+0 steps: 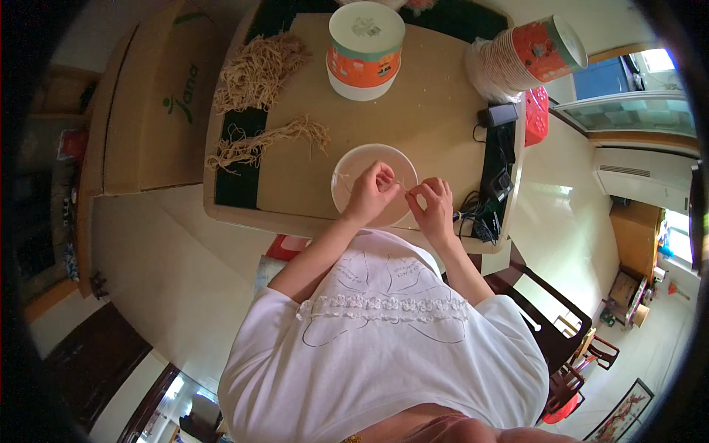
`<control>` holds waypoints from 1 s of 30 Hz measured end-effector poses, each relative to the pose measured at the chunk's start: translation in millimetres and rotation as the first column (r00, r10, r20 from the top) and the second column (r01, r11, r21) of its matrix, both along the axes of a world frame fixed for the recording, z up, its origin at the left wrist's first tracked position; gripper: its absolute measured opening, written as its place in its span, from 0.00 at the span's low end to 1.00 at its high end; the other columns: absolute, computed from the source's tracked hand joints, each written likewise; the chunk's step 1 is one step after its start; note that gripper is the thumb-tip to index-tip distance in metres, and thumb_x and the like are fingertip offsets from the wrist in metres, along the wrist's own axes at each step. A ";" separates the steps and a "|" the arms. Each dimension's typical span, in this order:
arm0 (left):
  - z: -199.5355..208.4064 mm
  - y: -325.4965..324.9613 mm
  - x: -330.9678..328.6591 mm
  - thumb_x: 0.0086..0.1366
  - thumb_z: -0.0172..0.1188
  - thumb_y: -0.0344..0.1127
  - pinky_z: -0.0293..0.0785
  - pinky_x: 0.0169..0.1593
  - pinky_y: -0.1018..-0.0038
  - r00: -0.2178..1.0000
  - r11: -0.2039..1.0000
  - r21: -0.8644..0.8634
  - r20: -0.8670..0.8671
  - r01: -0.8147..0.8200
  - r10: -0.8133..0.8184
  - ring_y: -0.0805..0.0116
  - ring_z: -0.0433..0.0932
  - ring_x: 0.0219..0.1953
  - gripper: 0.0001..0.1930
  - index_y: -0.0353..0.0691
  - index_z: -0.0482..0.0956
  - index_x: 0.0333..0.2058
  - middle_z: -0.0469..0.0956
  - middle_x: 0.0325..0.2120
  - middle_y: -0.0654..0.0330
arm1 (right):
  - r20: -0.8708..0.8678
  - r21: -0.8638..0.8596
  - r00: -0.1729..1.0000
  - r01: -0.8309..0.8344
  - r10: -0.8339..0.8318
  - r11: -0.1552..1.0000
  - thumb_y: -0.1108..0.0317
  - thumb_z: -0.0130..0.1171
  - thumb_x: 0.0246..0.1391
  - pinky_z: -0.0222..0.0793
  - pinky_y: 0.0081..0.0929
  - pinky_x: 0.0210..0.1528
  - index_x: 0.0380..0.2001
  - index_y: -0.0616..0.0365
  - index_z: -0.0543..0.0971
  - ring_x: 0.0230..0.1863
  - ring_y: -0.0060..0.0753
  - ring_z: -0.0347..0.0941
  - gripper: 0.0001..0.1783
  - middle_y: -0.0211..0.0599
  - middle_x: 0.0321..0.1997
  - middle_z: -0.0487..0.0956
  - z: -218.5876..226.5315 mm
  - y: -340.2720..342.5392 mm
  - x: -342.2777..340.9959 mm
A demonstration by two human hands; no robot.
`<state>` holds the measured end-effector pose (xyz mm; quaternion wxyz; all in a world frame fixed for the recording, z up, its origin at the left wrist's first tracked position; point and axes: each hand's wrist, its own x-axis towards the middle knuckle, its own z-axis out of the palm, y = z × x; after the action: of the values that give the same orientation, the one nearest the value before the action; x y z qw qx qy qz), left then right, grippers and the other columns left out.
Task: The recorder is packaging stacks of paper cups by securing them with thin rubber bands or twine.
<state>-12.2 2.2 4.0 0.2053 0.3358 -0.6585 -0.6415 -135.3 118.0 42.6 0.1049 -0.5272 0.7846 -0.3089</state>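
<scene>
My left hand [373, 193] and my right hand [433, 207] meet over a white round bowl [353, 164] near the table's front edge. Both have curled fingers, the thumbs pressed against the fingertips. A thin pale strand [402, 185] shows faintly between the two pinches; its exact shape is too small to make out. Inside the bowl a few fine pale bits lie by the left wall. Left of the bowl is a small bundle of tan, stringy strands [277, 140], and behind it a larger tangled heap [260, 70] of the same material.
An orange-and-white paper tub [365, 66] stands upside down at the back. A stack of similar tubs [528, 55] in plastic wrap lies at the back right. Black adapters and cables [491, 199] crowd the right edge. A large cardboard box [166, 111] stands left of the table.
</scene>
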 end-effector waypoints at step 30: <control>26.8 9.9 2.1 0.53 0.64 0.26 0.70 0.27 0.75 0.990 0.943 -0.325 0.136 0.073 -0.030 0.70 0.74 0.22 0.04 0.39 0.81 0.29 0.76 0.27 0.59 | 0.002 0.015 1.000 -0.015 0.015 1.000 0.67 0.62 0.44 0.60 0.36 0.42 0.29 0.50 0.78 0.42 0.40 0.67 0.06 0.34 0.37 0.72 -1.8 0.4 -1.1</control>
<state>-10.1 12.0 30.8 0.1987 0.3200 -0.7768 -0.5047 -136.4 118.4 40.8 0.1122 -0.5321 0.7827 -0.3029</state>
